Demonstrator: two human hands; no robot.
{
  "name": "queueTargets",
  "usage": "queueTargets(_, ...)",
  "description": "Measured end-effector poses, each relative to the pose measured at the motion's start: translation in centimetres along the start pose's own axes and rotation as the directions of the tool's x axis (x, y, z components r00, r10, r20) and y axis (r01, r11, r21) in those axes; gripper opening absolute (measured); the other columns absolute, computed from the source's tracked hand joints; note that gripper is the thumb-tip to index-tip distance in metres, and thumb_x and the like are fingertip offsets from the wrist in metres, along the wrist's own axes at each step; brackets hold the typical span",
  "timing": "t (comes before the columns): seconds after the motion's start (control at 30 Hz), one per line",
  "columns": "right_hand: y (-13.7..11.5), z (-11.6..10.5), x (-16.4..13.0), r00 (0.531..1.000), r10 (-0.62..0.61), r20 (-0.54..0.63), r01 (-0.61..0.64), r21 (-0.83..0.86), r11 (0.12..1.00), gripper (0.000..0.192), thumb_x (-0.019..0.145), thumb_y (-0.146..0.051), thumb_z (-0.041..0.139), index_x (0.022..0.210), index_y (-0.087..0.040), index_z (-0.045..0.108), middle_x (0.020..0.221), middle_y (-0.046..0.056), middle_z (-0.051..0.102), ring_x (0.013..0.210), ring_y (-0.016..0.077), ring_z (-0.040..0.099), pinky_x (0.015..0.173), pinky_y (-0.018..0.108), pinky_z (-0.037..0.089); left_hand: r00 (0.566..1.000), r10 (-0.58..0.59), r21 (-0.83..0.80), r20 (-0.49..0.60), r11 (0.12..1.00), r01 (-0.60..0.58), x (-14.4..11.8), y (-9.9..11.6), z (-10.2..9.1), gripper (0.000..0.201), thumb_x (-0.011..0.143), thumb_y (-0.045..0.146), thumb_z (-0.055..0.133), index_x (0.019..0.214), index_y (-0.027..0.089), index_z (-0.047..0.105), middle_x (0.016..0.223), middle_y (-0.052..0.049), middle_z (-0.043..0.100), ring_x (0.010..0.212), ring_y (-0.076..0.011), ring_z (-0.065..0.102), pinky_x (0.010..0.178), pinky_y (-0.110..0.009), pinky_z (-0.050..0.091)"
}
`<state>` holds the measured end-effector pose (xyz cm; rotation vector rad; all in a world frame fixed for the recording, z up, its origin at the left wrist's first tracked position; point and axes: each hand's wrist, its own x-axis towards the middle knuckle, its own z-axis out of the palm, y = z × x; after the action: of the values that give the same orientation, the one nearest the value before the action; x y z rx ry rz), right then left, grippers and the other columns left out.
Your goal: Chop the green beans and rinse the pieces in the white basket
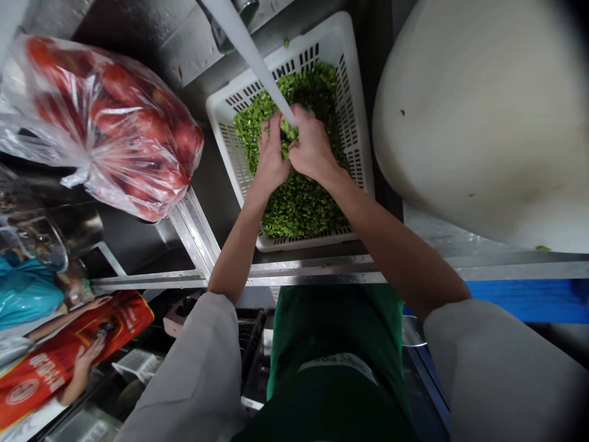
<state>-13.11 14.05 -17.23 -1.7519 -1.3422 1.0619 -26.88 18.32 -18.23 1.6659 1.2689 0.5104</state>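
Observation:
A white slotted plastic basket (352, 92) sits in a steel sink and is full of chopped green vegetable pieces (299, 205). A stream of water (251, 49) falls from a tap above onto the pieces. My left hand (271, 156) and my right hand (313, 147) are pressed together in the middle of the basket under the water. Both are cupped around a clump of the green pieces between them.
A clear plastic bag of tomatoes (115, 123) lies on the steel counter at the left. A large round pale cutting board (483, 116) fills the right. The steel sink rim (322, 270) runs in front. A red packet (59, 356) lies low left.

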Motion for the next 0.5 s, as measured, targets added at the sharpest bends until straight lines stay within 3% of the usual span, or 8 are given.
queueTargets(0.13, -0.6, 0.4, -0.2, 0.999, -0.044, 0.001, 0.044, 0.023, 0.999, 0.052, 0.098, -0.019, 0.049, 0.147, -0.034, 0.054, 0.152, 0.004, 0.064, 0.15, 0.0233, 0.055, 0.131, 0.044, 0.046, 0.995, 0.081, 0.053, -0.061, 0.996, -0.078, -0.4, 0.3, -0.1, 0.065, 0.092, 0.034, 0.084, 0.151, 0.036, 0.058, 0.177, -0.005, 0.038, 0.171, -0.0349, 0.022, 0.139, -0.045, 0.028)
queueTargets(0.23, 1.5, 1.6, -0.3, 0.998, -0.044, 0.036, 0.043, 0.035, 0.998, 0.058, 0.101, -0.031, 0.052, 0.158, -0.031, 0.046, 0.166, 0.007, 0.053, 0.16, 0.024, 0.044, 0.136, 0.048, 0.04, 0.992, 0.117, 0.064, -0.044, 0.991, -0.114, -2.0, -1.1, -0.2, 0.071, 0.094, 0.032, 0.078, 0.16, 0.032, 0.05, 0.176, -0.007, 0.042, 0.167, -0.0342, 0.032, 0.14, -0.046, 0.03)
queueTargets(0.3, 4.4, 2.2, -1.5, 0.996, 0.034, 0.083, -0.036, 0.029, 0.999, 0.065, 0.099, -0.049, 0.06, 0.16, -0.028, 0.047, 0.165, 0.014, 0.051, 0.159, 0.0346, 0.045, 0.134, 0.057, 0.041, 1.0, -0.017, 0.1, -0.007, 0.995, 0.017, -4.7, -2.7, -0.2, 0.071, 0.095, 0.033, 0.077, 0.161, 0.026, 0.05, 0.172, -0.012, 0.048, 0.163, -0.0367, 0.038, 0.139, -0.05, 0.032)
queueTargets(0.33, 6.2, 2.5, -2.7, 0.989, 0.1, 0.112, -0.103, 0.019, 0.995, 0.07, 0.097, -0.057, 0.063, 0.158, -0.026, 0.049, 0.163, 0.018, 0.051, 0.154, 0.0401, 0.05, 0.13, 0.061, 0.043, 0.99, -0.143, 0.137, 0.0, 0.981, 0.141, -6.5, -3.7, 0.0, 0.071, 0.095, 0.035, 0.078, 0.16, 0.022, 0.052, 0.169, -0.017, 0.051, 0.162, -0.0398, 0.04, 0.137, -0.054, 0.033)
queueTargets(0.43, 10.9, 3.0, -7.5, 0.912, 0.353, 0.208, -0.356, -0.024, 0.934, 0.08, 0.091, -0.07, 0.064, 0.154, -0.021, 0.055, 0.166, 0.026, 0.043, 0.143, 0.0485, 0.058, 0.121, 0.066, 0.049, 0.863, -0.505, 0.266, -0.022, 0.829, 0.492, -11.9, -6.3, 0.7, 0.071, 0.094, 0.043, 0.082, 0.154, 0.015, 0.057, 0.161, -0.029, 0.055, 0.16, -0.0473, 0.044, 0.132, -0.059, 0.037)
queueTargets(0.5, 12.5, 3.4, -10.5, 0.831, 0.51, 0.222, -0.509, -0.068, 0.858, 0.088, 0.085, -0.072, 0.069, 0.157, -0.024, 0.052, 0.171, 0.027, 0.037, 0.147, 0.0537, 0.053, 0.119, 0.071, 0.048, 0.822, -0.566, 0.302, -0.067, 0.774, 0.557, -14.2, -7.4, 1.5, 0.067, 0.099, 0.046, 0.075, 0.156, 0.014, 0.057, 0.161, -0.031, 0.054, 0.161, -0.0459, 0.044, 0.131, -0.058, 0.037)
